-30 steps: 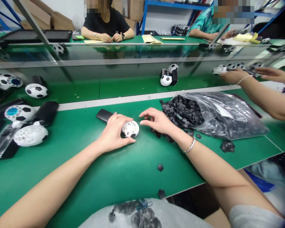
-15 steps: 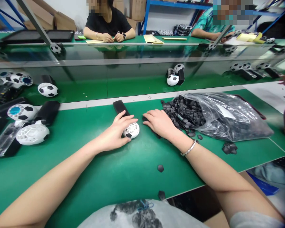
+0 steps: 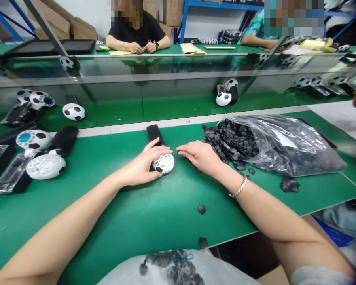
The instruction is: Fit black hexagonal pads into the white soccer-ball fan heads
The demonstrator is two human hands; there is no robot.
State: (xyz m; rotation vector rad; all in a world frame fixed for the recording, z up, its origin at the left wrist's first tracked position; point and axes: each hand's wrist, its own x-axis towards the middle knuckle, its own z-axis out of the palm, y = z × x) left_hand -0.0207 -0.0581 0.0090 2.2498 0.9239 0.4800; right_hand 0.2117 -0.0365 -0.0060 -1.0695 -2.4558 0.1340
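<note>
My left hand curls around a white football-shaped shell with an open lattice and some black patches, holding it on the green table. A black handle juts out behind the shell, partly covered by my fingers. Just right of the shell, my right hand is closed in a pinch. A small dark edge shows at its fingertips, apparently a black pentagon piece. Close beyond that hand, many loose black pieces spill from a clear plastic bag.
Football-shaped units with black handles and clear cases lie at the left. Behind the table's pale edge strip, a green belt carries more units. Single black pentagons lie near the front edge. Two people sit across, behind a clear panel.
My right hand's fingers have drawn together into a pinch, nearer the shell and lifted off the dark pieces beneath. My left hand keeps its hold. Units on the belt have shifted right.
</note>
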